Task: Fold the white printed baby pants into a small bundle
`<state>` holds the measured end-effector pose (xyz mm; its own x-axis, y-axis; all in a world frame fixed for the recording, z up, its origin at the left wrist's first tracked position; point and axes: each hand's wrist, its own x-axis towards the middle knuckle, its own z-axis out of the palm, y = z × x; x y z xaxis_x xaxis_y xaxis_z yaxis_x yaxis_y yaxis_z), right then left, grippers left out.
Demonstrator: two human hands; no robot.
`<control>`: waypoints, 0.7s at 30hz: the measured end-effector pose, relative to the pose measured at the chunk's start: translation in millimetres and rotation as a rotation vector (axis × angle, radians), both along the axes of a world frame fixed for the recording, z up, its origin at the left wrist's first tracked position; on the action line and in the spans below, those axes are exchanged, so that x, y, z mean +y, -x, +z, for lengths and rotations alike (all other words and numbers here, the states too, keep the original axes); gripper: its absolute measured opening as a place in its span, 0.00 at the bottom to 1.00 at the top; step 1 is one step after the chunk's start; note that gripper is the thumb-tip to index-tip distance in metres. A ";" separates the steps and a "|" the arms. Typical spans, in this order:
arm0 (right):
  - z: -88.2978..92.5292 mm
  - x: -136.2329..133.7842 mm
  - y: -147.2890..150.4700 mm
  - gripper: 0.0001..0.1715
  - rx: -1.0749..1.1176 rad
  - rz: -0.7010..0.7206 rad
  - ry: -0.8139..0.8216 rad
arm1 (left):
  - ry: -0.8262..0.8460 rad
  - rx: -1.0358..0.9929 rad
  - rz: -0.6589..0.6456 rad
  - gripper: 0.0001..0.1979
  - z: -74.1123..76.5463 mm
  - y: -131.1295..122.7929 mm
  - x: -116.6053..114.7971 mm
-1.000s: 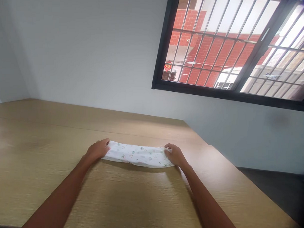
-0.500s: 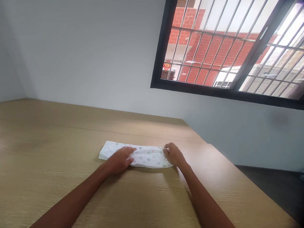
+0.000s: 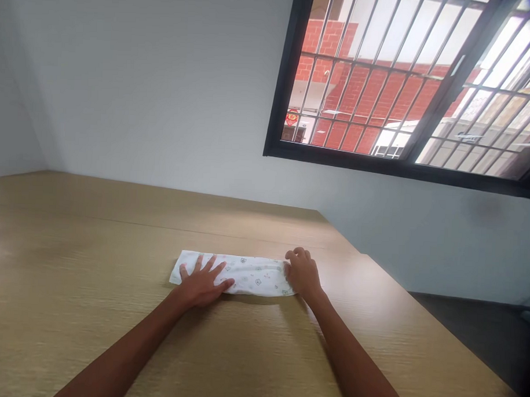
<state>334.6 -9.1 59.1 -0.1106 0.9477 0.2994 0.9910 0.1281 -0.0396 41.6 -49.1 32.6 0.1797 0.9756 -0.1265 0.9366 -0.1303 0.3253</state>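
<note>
A white cloth (image 3: 253,274) with small printed figures lies folded into a long narrow strip on the wooden table (image 3: 93,244). My left hand (image 3: 203,282) rests flat on the strip's left half, fingers spread. My right hand (image 3: 301,272) is curled at the strip's right end, fingers on the cloth edge; whether it pinches the cloth is hard to tell.
The table's right edge (image 3: 417,325) runs diagonally, with dark floor (image 3: 481,333) beyond it. A grey wall stands behind the table, and a barred window (image 3: 403,82) is at the upper right.
My left hand let go of the cloth's left end, slid right onto the strip, then opened flat with fingers spread. The right hand stayed at the right end.
</note>
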 end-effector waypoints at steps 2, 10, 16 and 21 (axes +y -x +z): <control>0.8 -4.1 12.3 0.15 -0.003 0.064 -0.063 | -0.087 -0.024 0.039 0.35 -2.9 -2.4 1.9; -9.9 -16.2 38.1 0.23 -0.030 0.330 0.127 | -0.270 -0.086 -0.291 0.27 -14.1 -1.5 11.2; -7.5 -16.6 26.6 0.39 -0.017 0.261 0.368 | -0.046 0.017 -0.189 0.38 -8.9 4.5 7.1; -11.4 -22.5 41.4 0.38 -0.004 0.325 0.272 | -0.075 0.018 -0.139 0.43 -10.3 5.0 6.2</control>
